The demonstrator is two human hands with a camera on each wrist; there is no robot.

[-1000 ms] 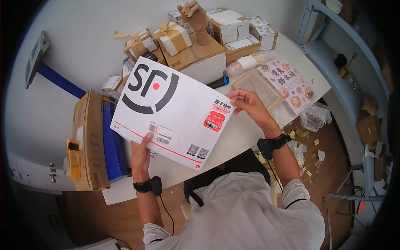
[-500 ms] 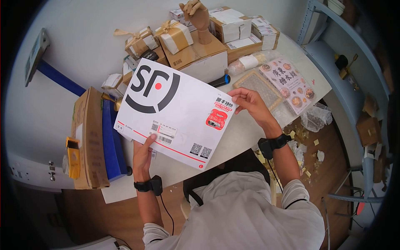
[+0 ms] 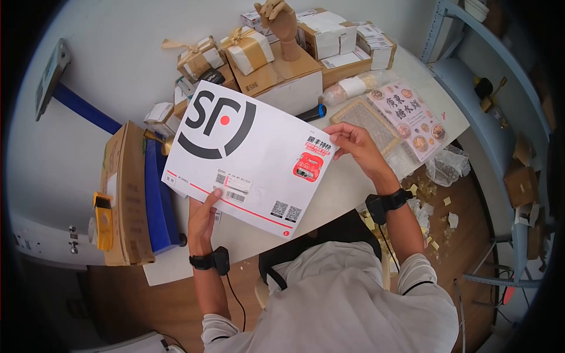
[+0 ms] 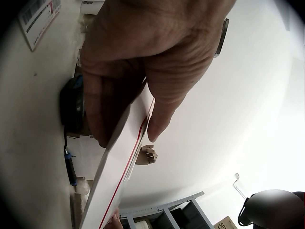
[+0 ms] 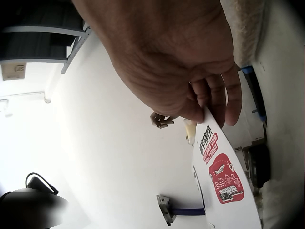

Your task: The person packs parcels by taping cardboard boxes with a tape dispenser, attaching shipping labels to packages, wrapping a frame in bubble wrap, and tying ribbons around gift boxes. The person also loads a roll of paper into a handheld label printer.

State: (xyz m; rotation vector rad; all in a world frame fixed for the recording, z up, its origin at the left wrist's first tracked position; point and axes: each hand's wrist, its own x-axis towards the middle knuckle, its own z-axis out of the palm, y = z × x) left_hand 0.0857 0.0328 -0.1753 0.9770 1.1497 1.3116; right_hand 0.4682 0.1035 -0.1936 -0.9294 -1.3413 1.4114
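Note:
A large white envelope (image 3: 259,170) with a black logo, a red dot and a red line is held tilted above the table. The left hand (image 3: 202,219) pinches its lower left edge, thumb on the printed face beside a small label. In the left wrist view the left hand (image 4: 152,57) has thumb and fingers on opposite sides of the envelope (image 4: 126,148). At the upper right corner, the right hand (image 3: 356,150) pinches the envelope, and in the right wrist view the right hand (image 5: 181,67) grips that corner of the envelope (image 5: 209,181) near a red print.
Behind are cardboard boxes (image 3: 276,70), a wooden hand model (image 3: 282,29) and a wrapped gift box (image 3: 247,54). A pink book (image 3: 409,120) lies at the right of the table (image 3: 235,235). A tall carton (image 3: 126,194) stands at left, grey shelving (image 3: 465,88) at right.
The envelope and both hands have shifted very slightly to the right. Both hands keep the same hold on it.

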